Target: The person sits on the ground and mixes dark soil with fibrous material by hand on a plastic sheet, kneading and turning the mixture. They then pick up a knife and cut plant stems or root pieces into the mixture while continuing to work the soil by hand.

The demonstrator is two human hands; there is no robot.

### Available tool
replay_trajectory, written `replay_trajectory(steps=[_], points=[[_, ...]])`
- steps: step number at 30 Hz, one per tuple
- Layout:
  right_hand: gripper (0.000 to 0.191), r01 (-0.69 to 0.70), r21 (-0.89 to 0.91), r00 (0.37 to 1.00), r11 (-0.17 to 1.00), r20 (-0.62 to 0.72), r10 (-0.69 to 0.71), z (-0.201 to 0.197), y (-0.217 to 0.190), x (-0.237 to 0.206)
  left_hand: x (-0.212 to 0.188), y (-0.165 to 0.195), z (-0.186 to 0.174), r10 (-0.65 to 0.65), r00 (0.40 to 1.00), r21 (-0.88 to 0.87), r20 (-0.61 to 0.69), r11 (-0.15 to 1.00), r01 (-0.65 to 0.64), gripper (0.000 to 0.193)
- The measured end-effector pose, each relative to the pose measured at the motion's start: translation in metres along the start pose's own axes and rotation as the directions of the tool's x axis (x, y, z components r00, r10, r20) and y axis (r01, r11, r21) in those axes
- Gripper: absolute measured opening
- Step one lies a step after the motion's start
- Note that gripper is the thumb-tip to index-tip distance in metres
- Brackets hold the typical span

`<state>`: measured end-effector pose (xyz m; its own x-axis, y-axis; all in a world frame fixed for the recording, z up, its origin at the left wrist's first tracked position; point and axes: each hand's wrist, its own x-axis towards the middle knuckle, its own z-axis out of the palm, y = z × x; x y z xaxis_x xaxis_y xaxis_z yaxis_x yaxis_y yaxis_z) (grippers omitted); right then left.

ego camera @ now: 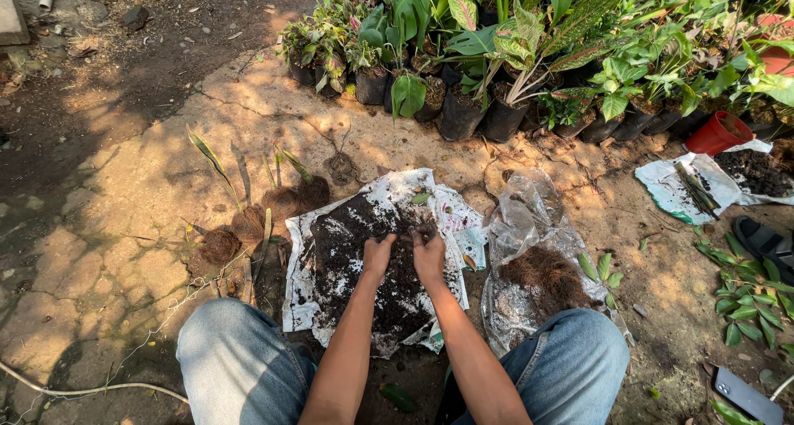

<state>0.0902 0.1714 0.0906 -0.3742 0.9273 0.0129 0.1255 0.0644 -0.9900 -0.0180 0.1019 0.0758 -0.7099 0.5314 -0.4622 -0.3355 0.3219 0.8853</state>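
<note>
The person squats over a heap of dark, crumbly potting soil spread on a flattened white printed plastic sack; both hands are sunk into the far half of that heap, side by side and nearly touching. The left hand is curled, fingers dug into the soil so the tips are hidden; the right hand is likewise bent over, its fingers closed around a clump of the soil; how tight either grip is I cannot tell.

Just to the right of the right hand lies a crumpled clear plastic bag with a mound of brown coconut fibre spilling from it; a few loose green leaves lie beside that. To the left of the left hand sit several small round root balls wrapped in brown fibre, thin green shoots rising from them.

Beyond the hands, well apart, stands a row of leafy green plants in black plastic grow bags; far to the right of them a red plastic pot lies tipped beside another white sack with soil. Knees in blue denim jeans frame the forearms on either side.
</note>
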Motion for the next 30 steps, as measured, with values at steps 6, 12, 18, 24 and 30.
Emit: replay_trajectory(steps=[6,12,18,24,30], points=[[0.006,0.023,0.205,0.998,0.978,-0.061,-0.010,-0.017,-0.001,0.022,-0.002,-0.005,-0.009,-0.130,0.991,0.097,-0.005,0.987,0.130,0.077],[0.007,0.080,0.533,0.967,0.842,-0.247,0.065,-0.046,0.005,0.041,0.003,-0.024,-0.017,-0.065,0.995,-0.138,-0.073,0.989,0.055,0.042],[0.006,0.164,0.622,0.943,0.766,-0.326,0.062,-0.062,-0.001,0.051,0.002,-0.018,-0.027,-0.206,0.967,-0.137,-0.152,0.973,0.186,0.053],[0.006,0.031,0.619,0.954,0.785,-0.253,0.162,-0.059,0.004,0.041,0.001,-0.009,-0.031,-0.294,0.955,-0.487,-0.033,0.840,0.241,0.028],[0.016,-0.226,0.444,0.940,0.867,-0.133,0.313,-0.050,0.019,0.020,0.007,-0.019,-0.033,-0.231,0.971,-0.600,0.065,0.769,0.223,0.036]])
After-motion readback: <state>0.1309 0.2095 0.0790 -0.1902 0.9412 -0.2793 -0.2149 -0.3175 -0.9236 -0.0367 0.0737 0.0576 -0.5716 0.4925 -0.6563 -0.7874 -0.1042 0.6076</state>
